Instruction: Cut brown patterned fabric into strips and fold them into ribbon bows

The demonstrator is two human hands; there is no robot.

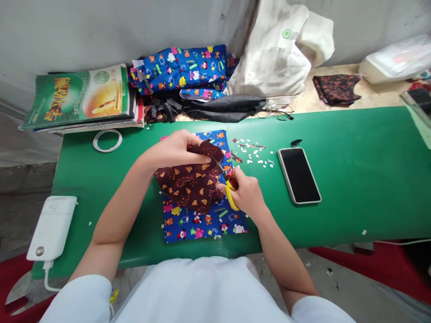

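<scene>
Pinching some brown patterned fabric (188, 184) near its far edge with the fingers of the left hand (178, 150), right over a blue cartoon-print cloth (215, 224) on the green tabletop (353, 179). Gripping yellow-handled scissors (229, 197) with the fingers of the right hand (247, 190), over the blue cloth's right side. Can also spot tiny scraps (237, 158) just right of that cloth, plus a phone (299, 175) farther right.

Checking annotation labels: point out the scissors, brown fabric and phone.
Scissors (229, 197), head view, on the yellow handle.
Brown fabric (188, 182), head view, on its printed middle.
Phone (299, 175), head view, on the dark screen.
</scene>
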